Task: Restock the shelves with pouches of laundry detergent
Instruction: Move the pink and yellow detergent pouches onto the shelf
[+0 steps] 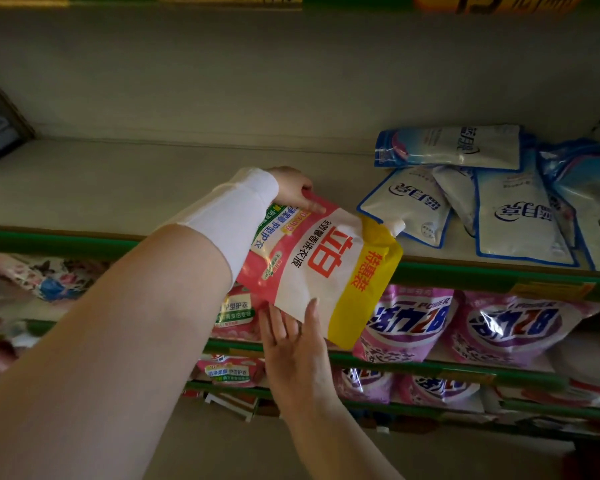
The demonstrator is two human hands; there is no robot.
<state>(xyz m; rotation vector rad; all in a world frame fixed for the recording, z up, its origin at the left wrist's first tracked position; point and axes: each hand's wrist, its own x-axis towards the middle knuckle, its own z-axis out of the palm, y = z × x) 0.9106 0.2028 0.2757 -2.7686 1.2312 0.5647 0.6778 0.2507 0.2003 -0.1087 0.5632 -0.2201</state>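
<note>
The pouch [323, 265] hangs over the front lip of the shelf [153, 188], just left of the blue pouches [482, 202]. The left hand [293, 188] grips its far pink end. The right hand [291, 341] lies released, its straight fingers propping the near underside. The spout [394, 226] points toward the blue pouches.

The sagging liquid probably needs that support from below until the pouch lands. Lift it over the lip and lay it flat on the bare shelf left of the blue pouches, with the spout clear of them. Let go with the left hand only once the pouch rests.
</note>
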